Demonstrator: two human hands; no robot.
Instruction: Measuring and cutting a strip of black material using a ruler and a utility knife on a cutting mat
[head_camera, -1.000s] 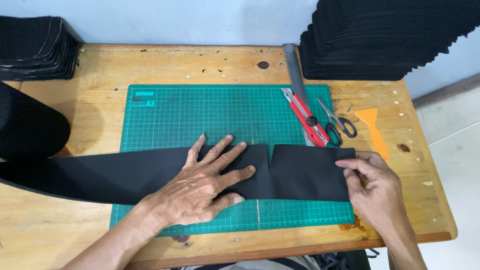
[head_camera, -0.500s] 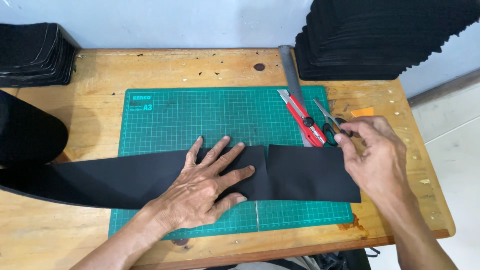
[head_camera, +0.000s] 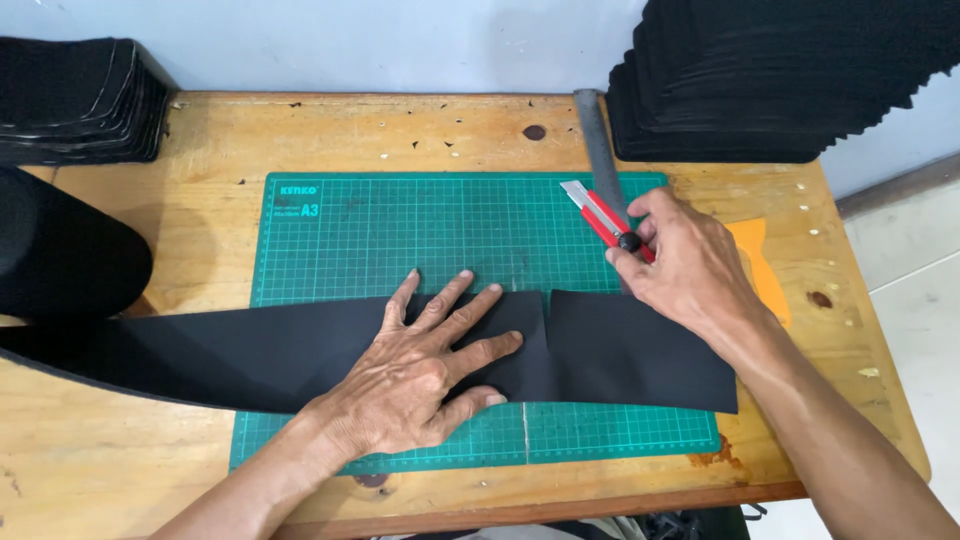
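Head view: my left hand (head_camera: 420, 375) lies spread, pressing the black strip (head_camera: 250, 350) onto the green cutting mat (head_camera: 400, 225); my right hand (head_camera: 690, 265), at the mat's upper right, grips the red utility knife (head_camera: 600, 215), apparently the pick-up-to-cut step; next I must bring the blade to the strip.

The left hand (head_camera: 420, 375) lies flat, palm down, fingers spread and pointing up-right, forearm running back to the lower left; the right hand (head_camera: 690, 265) is curled in a grip, knuckles up, forearm trailing to the lower right.

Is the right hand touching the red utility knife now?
Touching. The head view shows the right hand closed around the handle of the red utility knife, its blade end pointing away over the green cutting mat.
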